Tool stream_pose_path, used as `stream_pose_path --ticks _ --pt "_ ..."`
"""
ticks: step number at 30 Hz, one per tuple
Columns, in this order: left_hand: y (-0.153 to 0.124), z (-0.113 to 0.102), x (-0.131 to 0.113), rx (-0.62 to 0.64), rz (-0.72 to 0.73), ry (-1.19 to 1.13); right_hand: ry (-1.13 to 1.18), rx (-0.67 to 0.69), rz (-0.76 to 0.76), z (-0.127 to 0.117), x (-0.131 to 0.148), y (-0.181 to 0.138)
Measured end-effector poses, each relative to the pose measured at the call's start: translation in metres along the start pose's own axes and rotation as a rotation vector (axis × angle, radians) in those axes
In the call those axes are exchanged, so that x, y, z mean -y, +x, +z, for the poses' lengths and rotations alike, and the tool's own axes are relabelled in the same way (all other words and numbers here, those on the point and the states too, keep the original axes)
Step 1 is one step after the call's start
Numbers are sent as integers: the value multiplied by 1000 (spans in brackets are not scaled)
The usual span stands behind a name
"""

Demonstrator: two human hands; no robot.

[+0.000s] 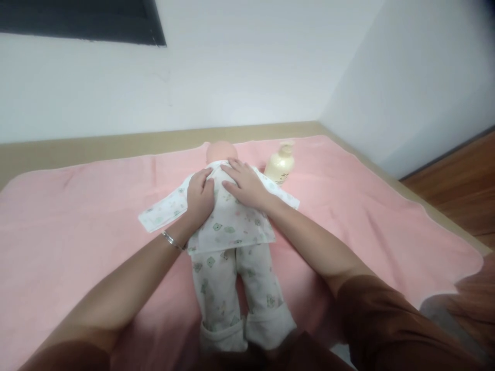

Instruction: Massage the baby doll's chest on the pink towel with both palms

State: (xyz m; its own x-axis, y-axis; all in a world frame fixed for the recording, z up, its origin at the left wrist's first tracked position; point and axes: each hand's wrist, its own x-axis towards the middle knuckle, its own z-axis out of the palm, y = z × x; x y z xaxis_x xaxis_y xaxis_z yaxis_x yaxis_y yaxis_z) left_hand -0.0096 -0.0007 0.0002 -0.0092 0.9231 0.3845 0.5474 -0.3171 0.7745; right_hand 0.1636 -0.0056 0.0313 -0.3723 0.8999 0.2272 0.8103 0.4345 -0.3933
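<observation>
A baby doll point(221, 151) with a bald head lies stretched out, its head away from me. It wears a white patterned top point(232, 226) and matching trousers point(218, 288) with turned-up cuffs. On the left side of its upper body rests my left hand point(200, 195), fingers together and pointing away, thumb apart. My right hand point(247, 184) lies flat across the right shoulder and upper body, its fingers spread. Both palms touch the cloth of the top, and neither hand grips anything. The top's sleeves reach out to both sides.
A pink sheet point(96, 221) covers the padded beige surface point(162, 139) under the doll. Right of the doll's head stands a cream pump bottle point(281, 165), close to the right sleeve. White walls rise behind and at the right, with a dark panel point(81, 20) at upper left.
</observation>
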Motion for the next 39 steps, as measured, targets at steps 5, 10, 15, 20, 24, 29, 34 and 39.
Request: stream_pose_path --ticks 5,10,15,20,24,29,34,39 --pt "-8 1 -12 79 9 267 21 -36 133 1 -1 1" --pt "-37 6 -33 152 241 476 -7 -52 287 3 -5 4" --pt "-32 6 -25 169 203 394 -142 -47 255 5 15 -8" --pt "1 -1 -6 169 15 276 -183 -110 19 13 46 -32" --pt "0 -3 -15 185 5 325 -89 -145 -51 19 33 -24" --pt "-31 -2 -39 265 198 437 71 -86 79 11 -4 1" --pt "-26 -4 -37 303 138 390 -5 -48 131 2 5 -1" --pt "1 -8 -24 283 -13 333 -121 -52 151 2 35 -24"
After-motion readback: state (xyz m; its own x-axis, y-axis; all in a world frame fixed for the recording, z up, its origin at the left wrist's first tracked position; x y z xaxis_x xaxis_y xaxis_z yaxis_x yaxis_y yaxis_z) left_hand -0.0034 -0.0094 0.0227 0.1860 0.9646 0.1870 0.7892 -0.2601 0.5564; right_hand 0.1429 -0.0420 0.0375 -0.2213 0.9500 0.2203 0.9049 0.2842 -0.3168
